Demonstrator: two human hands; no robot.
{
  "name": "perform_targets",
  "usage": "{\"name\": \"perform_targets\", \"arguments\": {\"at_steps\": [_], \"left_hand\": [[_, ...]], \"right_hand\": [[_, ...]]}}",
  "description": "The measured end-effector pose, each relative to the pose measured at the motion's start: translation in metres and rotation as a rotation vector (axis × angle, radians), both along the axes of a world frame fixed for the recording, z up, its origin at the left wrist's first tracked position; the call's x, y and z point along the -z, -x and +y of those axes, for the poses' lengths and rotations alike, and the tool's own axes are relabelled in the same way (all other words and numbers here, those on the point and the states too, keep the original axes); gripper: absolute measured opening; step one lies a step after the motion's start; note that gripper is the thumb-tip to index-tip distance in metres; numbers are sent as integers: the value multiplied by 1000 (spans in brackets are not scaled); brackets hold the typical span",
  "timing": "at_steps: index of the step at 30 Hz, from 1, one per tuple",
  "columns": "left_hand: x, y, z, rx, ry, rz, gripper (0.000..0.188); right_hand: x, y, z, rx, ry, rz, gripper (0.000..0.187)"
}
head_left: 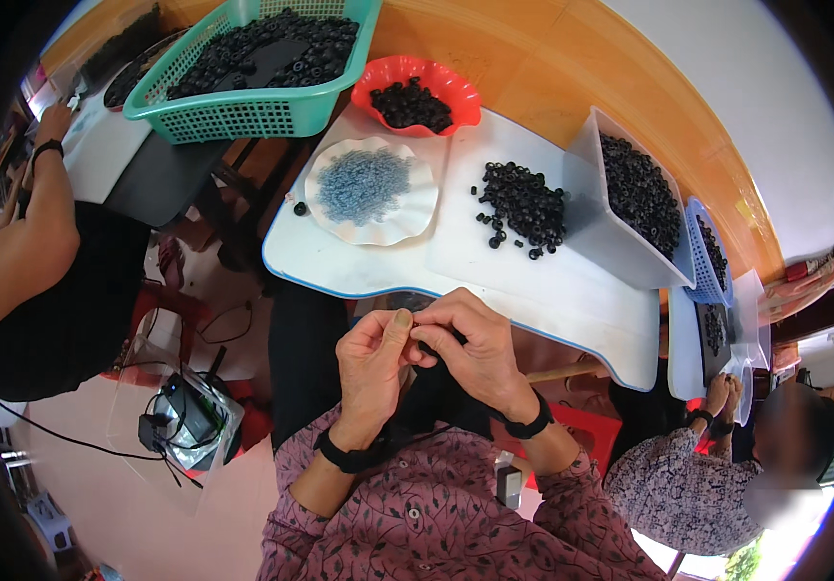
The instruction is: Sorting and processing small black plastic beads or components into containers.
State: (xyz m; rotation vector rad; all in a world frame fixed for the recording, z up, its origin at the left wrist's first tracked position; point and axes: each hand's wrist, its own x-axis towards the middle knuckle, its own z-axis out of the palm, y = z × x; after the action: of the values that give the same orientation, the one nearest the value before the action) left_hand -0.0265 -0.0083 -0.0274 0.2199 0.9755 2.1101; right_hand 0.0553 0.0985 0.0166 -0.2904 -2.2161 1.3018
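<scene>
Landmark: white rounded plastic tabletop (pixel 552 290), all positions given relative to it.

Largest first. Teal slotted plastic basket (pixel 242 111), heaped with small black rings, stands past the tabletop's far-left corner on a separate dark stand. Clear rectangular plastic bin (pixel 591 208) of black rings sits on the tabletop's right end, tilted, open side facing left. White scalloped plastic dish (pixel 417 208) holding pale blue beads: left part of the tabletop. Red scalloped plastic bowl (pixel 460 92) with black rings: far edge, just beyond the white dish. Loose pile of black rings (pixel 523 205): centre of the tabletop, between dish and bin. One stray black ring (pixel 300 208) lies near the left edge.

Hands: left hand (pixel 373 353) and right hand (pixel 470 344) meet just off the tabletop's near edge, over the lap. Fingers (pixel 402 324) of both hands are pinched narrow together around a small dark piece (pixel 428 339), mostly hidden; likely one ring, cannot confirm. Black wristbands on both wrists.

Risk, judged: the piece is held off the tabletop's edge, so a slip of the pinch would likely drop it onto the lap or the floor. The stray ring near the left edge could roll off if the tabletop is knocked. The tilted bin could spill rings if nudged.

Surface: smooth, white, blue-edged. Room: orange-brown wooden panel beyond the tabletop, pale floor with cables left of it, other people seated to the left and right at their own work.
</scene>
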Motion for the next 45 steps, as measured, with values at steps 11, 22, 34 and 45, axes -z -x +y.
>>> {"name": "perform_targets", "arguments": {"at_steps": [11,22,34,45], "left_hand": [[2,-8,4,130,75,-12,20],[5,-14,12,153,103,-5,20],[9,-14,14,166,121,-15,19],[18,-6,9,132,100,-29,19]], "right_hand": [[47,-15,107,482,-418,-71,6],[53,-16,124,446,-233,-126,10],[62,-3,120,417,-549,-103,11],[54,-7,94,371,-125,-147,10]]}}
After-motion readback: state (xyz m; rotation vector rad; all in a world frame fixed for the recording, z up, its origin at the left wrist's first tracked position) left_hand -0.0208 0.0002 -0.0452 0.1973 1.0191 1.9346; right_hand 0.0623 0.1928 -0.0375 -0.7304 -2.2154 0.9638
